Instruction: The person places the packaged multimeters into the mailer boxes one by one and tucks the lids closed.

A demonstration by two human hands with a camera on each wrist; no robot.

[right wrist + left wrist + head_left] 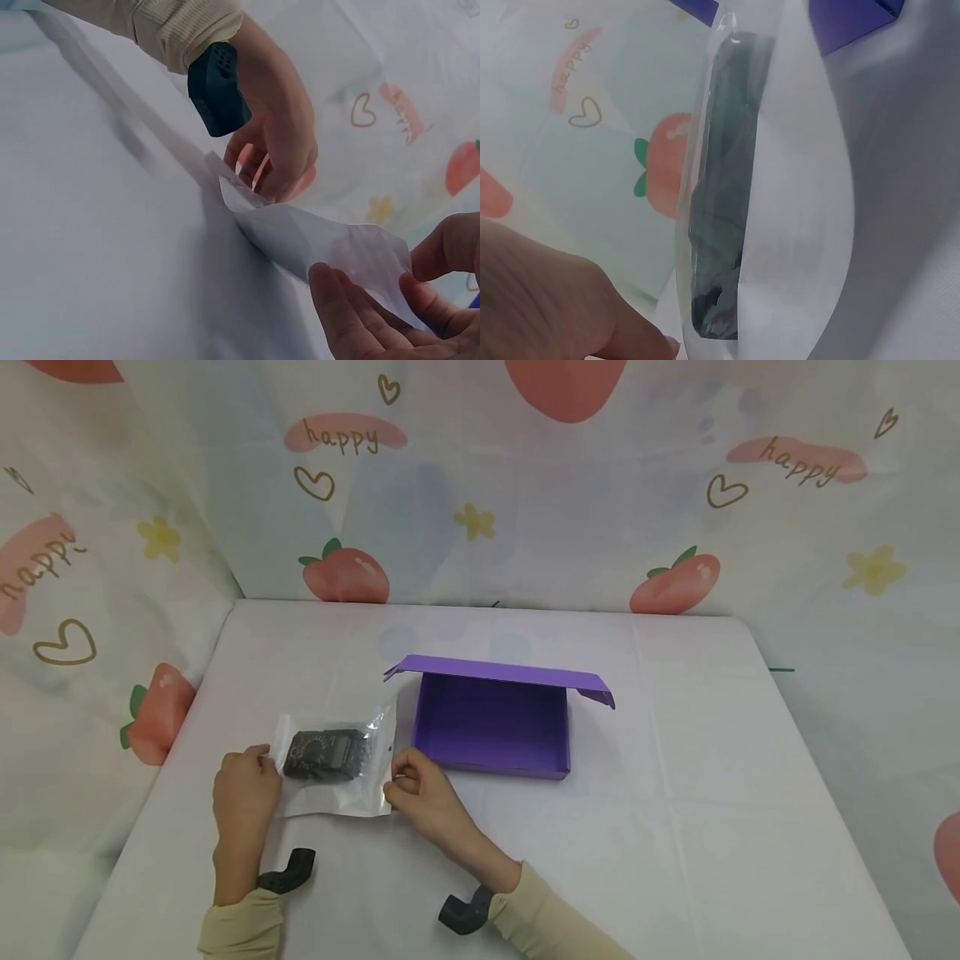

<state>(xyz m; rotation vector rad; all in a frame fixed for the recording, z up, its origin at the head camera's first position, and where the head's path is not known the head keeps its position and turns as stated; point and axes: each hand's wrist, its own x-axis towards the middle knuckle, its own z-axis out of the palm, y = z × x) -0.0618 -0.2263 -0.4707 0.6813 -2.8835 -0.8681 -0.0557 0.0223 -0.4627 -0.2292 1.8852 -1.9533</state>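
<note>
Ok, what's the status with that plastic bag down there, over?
Left hand, right hand holding opposite edges of plastic bag. Dark device inside. Open purple box beside bag, nothing visibly in the way.

The flat rectangular bag of clear and white plastic (337,800) has a glossy front film, which shows bright reflections; its white back looks smooth and less shiny. Inside it, the black rectangular device with a dial (322,755) appears to be of hard plastic. The open purple box (491,727) looks like smooth cardboard. The white table covering (600,860) seems to be matt, with soft creases. The beige cloth sleeves (240,927) are matt, and the black angular wrist pieces (465,915) look like plastic.
</note>
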